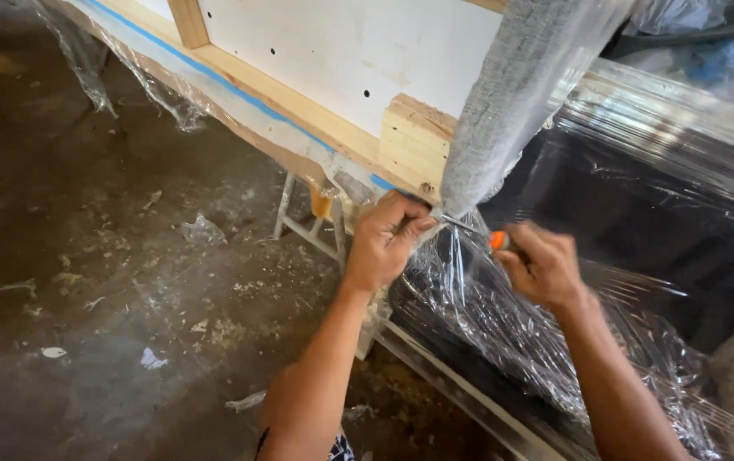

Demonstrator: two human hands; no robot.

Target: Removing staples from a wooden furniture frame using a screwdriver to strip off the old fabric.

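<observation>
Near: both hands work at the plastic wrap [503, 333] over a dark panel. Left hand [384, 243] pinches the film taut by the wood block [414, 145]; right hand [542, 269] is closed round an orange-handled cutter [497, 241], blade betw. them. Risk: blade slips toward left fingers or scores the panel if film gives. Far: grey padded post [512, 94], white board w/ blue tape [213, 72].
</observation>
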